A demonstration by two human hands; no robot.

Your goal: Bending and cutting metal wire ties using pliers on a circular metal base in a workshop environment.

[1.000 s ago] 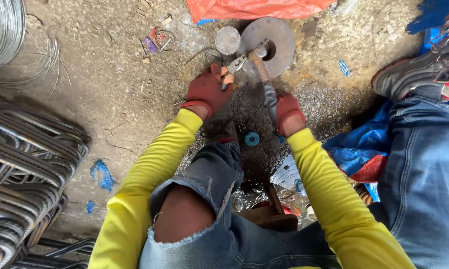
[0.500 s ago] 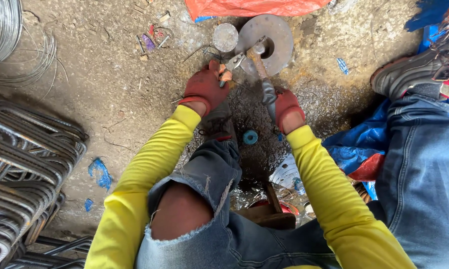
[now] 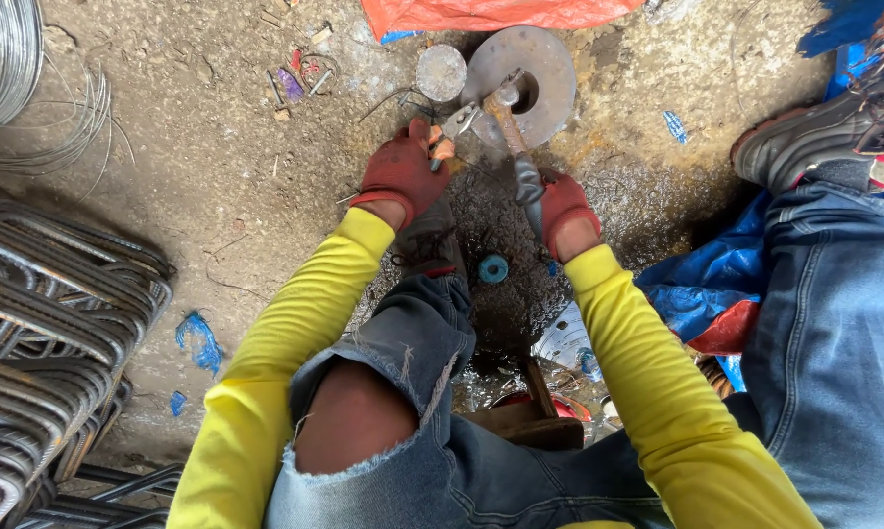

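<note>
A stack of bent steel bars [image 3: 50,333] lies at the far left. The left hand [image 3: 401,174], in a red glove, is closed around pliers [image 3: 452,132] whose nose points up and right toward the round metal disc [image 3: 535,59]. The right hand [image 3: 563,208] grips the handle of a hammer [image 3: 509,122]; its long axis runs up and slightly left, and its head rests on the disc.

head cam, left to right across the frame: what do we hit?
Wire coil → bent rebar stack → left hand holding pliers → round metal disc → right hand gripping hammer → blue tarp → shoe.
</note>
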